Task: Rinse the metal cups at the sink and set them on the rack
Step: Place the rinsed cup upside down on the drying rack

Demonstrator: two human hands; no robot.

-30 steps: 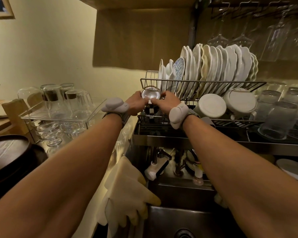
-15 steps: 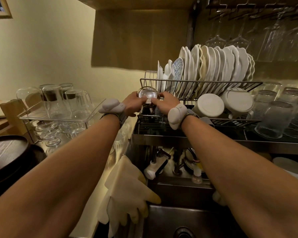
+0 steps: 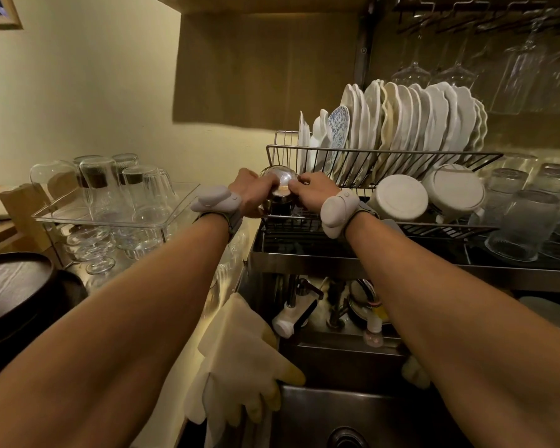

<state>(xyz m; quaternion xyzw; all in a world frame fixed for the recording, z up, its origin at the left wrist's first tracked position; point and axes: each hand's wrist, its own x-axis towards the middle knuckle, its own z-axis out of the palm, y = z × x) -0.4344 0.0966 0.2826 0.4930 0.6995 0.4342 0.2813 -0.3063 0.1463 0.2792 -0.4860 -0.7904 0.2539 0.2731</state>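
Note:
A shiny metal cup (image 3: 280, 182) stands upside down at the left end of the wire dish rack (image 3: 385, 155), its round base facing me. It seems to rest on another dark metal cup (image 3: 278, 206) beneath it. My left hand (image 3: 251, 192) grips the cup's left side and my right hand (image 3: 314, 192) holds its right side. Both arms reach out over the steel sink (image 3: 353, 412). Grey sensor bands sit on both wrists.
White plates (image 3: 411, 124) stand in the rack, white bowls (image 3: 398, 197) lie below them. Upturned glasses (image 3: 524, 221) fill the right shelf, a clear tray of glasses (image 3: 110, 192) stands left. Rubber gloves (image 3: 240, 360) hang over the sink's edge. Stemware hangs overhead; a tap and soap bottles sit behind the basin.
Both hands stay on the upturned metal cup at the rack's left end. The fingers have shifted a little around it; the cup sits at nearly the same spot.

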